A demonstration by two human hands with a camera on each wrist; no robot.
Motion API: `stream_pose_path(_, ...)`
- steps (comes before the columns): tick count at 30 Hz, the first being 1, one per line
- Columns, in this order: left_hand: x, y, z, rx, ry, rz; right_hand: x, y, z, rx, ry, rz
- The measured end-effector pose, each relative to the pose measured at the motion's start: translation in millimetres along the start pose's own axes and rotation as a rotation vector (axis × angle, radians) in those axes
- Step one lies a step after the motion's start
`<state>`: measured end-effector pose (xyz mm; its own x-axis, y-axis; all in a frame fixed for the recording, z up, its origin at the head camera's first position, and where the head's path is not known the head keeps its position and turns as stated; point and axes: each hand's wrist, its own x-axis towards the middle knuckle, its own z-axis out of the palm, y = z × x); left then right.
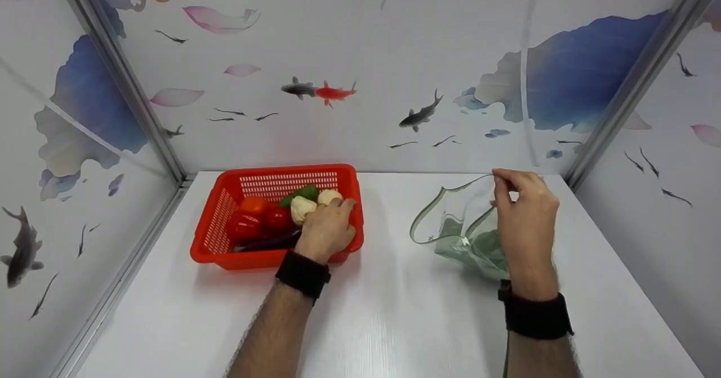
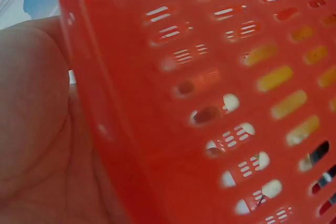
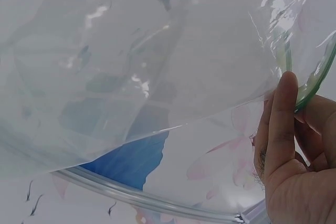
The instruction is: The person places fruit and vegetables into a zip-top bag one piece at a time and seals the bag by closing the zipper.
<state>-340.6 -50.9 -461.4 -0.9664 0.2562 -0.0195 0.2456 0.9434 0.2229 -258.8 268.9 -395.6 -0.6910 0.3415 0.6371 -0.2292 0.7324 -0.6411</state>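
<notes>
Over the right end of a red plastic basket (image 1: 208, 237), my left hand (image 1: 325, 230) reaches in beside two pale garlic bulbs (image 1: 303, 209). Its fingertips are hidden among the contents, and I cannot tell whether they hold anything. The left wrist view shows the palm at the basket's outer wall, with something yellow (image 2: 283, 103) showing through the slots. My right hand (image 1: 528, 220) pinches the green-edged rim of a clear, green-tinted plastic bag (image 1: 462, 254) between thumb and fingers. The bag's mouth gapes toward the left, its lower part near the white table.
Also in the basket lie a red bell pepper (image 1: 243, 227), a tomato (image 1: 277, 219), an orange round item (image 1: 254, 204), a dark eggplant (image 1: 270, 243) and a green vegetable (image 1: 307, 191). Painted panels (image 1: 360, 40) with metal corner posts enclose the white table (image 1: 383, 310).
</notes>
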Motion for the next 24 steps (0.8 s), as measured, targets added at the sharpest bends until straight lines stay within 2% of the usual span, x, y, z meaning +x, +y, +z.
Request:
stream_pose_path(10, 10.1, -20.8, 1.6, -0.054, -0.103, -0.06, -0.8, 0.4, -0.3, -0.003, -0.019, -0.004)
stream_pose_path(20, 16.1, -29.1, 1.0, -0.287, -0.26, -0.186, 0.0, -0.1, 1.2, -0.006, -0.025, 0.004)
stream_pose_path(24, 17.3, -31.2, -1.6, -0.344, -0.319, -0.219, 0.1, 1.1, 1.7, 0.001, -0.031, 0.005)
